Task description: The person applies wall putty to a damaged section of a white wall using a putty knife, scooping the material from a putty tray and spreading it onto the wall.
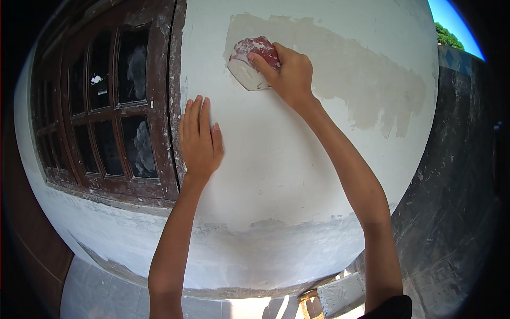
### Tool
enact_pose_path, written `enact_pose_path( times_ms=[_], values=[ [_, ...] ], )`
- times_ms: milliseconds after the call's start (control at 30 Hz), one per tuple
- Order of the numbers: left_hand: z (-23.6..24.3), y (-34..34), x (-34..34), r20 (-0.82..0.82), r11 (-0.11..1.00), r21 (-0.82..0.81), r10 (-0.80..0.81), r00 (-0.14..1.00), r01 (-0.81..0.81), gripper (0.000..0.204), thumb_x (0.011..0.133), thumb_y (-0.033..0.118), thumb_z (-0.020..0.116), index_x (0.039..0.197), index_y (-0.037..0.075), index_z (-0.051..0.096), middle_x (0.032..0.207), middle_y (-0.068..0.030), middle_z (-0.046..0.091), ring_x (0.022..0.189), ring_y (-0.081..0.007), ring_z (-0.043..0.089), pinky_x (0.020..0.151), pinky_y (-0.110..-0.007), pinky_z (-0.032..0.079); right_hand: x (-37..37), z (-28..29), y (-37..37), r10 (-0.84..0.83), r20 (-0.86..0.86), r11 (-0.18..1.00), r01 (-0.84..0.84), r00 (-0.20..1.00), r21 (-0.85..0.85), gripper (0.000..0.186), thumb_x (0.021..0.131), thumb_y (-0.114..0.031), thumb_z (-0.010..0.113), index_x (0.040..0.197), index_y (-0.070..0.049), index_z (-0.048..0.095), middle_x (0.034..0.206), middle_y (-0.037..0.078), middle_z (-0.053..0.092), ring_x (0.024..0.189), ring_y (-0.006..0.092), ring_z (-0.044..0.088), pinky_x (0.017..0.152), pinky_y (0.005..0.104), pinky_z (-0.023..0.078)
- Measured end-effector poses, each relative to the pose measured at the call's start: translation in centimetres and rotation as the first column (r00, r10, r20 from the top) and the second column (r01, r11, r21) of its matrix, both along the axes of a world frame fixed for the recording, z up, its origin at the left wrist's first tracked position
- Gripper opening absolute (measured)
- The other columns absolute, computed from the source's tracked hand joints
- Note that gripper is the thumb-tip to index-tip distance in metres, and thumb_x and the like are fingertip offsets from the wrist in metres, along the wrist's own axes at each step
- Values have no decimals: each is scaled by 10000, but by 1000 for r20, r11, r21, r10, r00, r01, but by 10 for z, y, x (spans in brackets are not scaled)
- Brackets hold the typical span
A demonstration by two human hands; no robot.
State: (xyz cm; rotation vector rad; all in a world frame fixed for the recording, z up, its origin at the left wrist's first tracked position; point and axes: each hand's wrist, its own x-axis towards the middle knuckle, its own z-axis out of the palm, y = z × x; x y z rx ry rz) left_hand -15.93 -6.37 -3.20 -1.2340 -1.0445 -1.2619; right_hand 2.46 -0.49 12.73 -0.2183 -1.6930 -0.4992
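My right hand (289, 74) grips a putty scraper (249, 72) with a dark red back spattered white and a broad pale blade. The thumb presses on its face and the fingers wrap behind. The blade lies against the white wall (255, 154), at the left end of a greyish-beige patch of putty (366, 80) that stretches away to the right. My left hand (201, 141) rests flat on the wall, fingers stretched upward, beside the window frame. Nothing is held in it.
A brown wooden window (114, 106) with dark panes and white smears fills the left. Low on the wall runs a rough grey band (271, 228). At the lower right, a putty-smeared pale block or container (341, 293) stands on the floor. A dark tiled surface (451, 175) lies at right.
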Motion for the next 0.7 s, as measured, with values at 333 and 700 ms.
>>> enact_pose_path(
  times_ms=[333,700],
  values=[
    [0,2,0,4,999,4,33,999,-33,501,958,117,455,1436,-31,460,1463,-235,466,1388,-423,404,1133,-531,312,83,47,17,104,-544,957,-233,832,-173,453,867,-440,733,884,13,735,749,77,721,636,162,647,651,323,515],
    [0,1,-2,-15,1000,16,18,1000,-18,521,951,117,479,1453,-20,452,1486,-212,455,1412,-402,383,1136,-529,302,11,36,19,25,-166,995,-41,986,-90,499,865,-503,694,815,-6,697,723,151,699,610,335,628,619,448,491]
  ],
)
